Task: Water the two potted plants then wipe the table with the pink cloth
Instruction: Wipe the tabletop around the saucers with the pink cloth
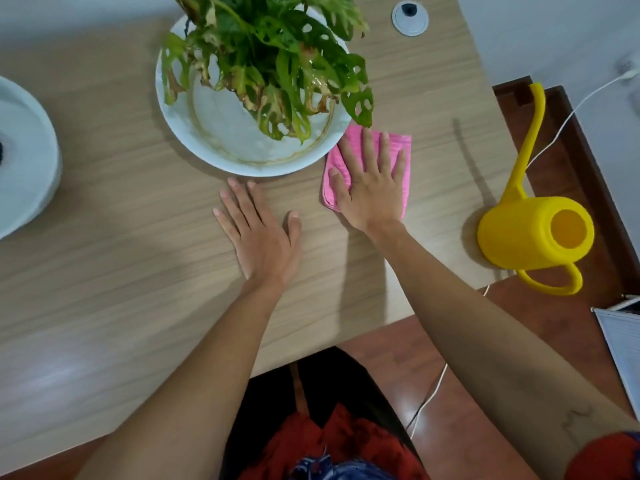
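A leafy green plant (273, 60) stands on a white saucer (221, 133) at the back middle of the wooden table (121, 254). The pink cloth (401, 147) lies flat just right of the saucer, and my right hand (370, 181) presses down on it with fingers spread. My left hand (259, 230) rests flat on the bare tabletop in front of the saucer, holding nothing. A second white saucer (24, 161) shows at the left edge; its plant is out of view. The yellow watering can (533, 230) stands at the table's right edge.
A round grey cable port (410, 17) sits at the back of the table. A white cable (571, 112) runs over the brown floor on the right. A white object (620, 344) is at the far right edge.
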